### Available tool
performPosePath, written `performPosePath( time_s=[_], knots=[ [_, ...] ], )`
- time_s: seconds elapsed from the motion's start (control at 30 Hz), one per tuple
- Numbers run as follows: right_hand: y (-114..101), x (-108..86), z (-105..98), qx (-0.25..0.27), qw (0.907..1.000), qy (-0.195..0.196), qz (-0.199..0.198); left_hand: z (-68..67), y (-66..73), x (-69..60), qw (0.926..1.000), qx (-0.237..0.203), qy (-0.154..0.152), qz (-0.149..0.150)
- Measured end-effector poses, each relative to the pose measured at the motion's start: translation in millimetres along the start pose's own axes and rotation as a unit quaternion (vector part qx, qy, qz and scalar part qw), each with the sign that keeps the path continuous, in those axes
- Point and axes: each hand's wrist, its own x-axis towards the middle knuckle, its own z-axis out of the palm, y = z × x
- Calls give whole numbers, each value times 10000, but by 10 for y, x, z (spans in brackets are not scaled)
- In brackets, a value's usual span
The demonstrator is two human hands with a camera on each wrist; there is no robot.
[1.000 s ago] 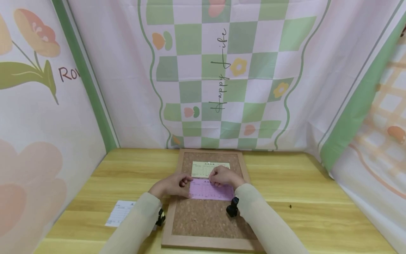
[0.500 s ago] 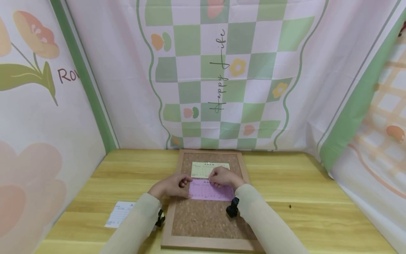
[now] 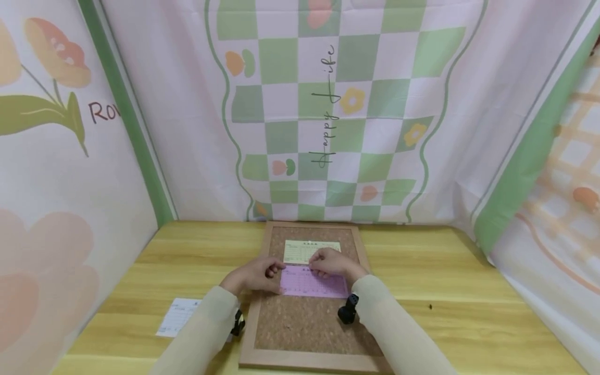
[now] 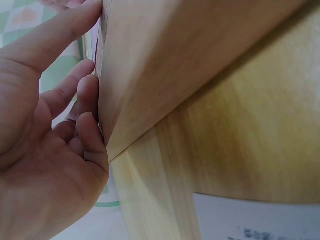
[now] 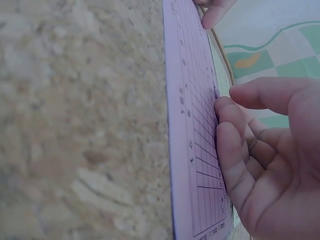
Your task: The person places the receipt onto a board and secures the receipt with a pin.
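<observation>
A pink printed slip lies on the framed corkboard, just below a yellow slip. My left hand rests at the pink slip's left edge, thumb at the lower corner and a finger at the upper one. In the left wrist view its other fingers lie loosely bent by the board's frame. My right hand pinches something tiny, seemingly a pushpin, at the middle of the pink slip's top edge. Thumb and forefinger almost wholly hide it, also in the right wrist view, where the remaining fingers touch the paper.
A white printed slip lies on the wooden table left of the board, partly behind my left sleeve. A small dark speck is on the table at right. A patterned curtain hangs behind the table.
Both hands keep their places on the pink slip. Only the head view shifts very slightly; the right wrist seems to move a touch to the right.
</observation>
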Motion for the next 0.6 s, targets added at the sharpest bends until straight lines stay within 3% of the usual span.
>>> performPosePath(
  time_s=[0.27,0.6],
  knots=[
    [41,-33,-31,167,9998,-91,-95,7,-10,16,10000,56,-25,-1],
    [4,-124,-126,131,9980,-560,-256,-12,-16,13,10000,-62,-8,24]
  ],
)
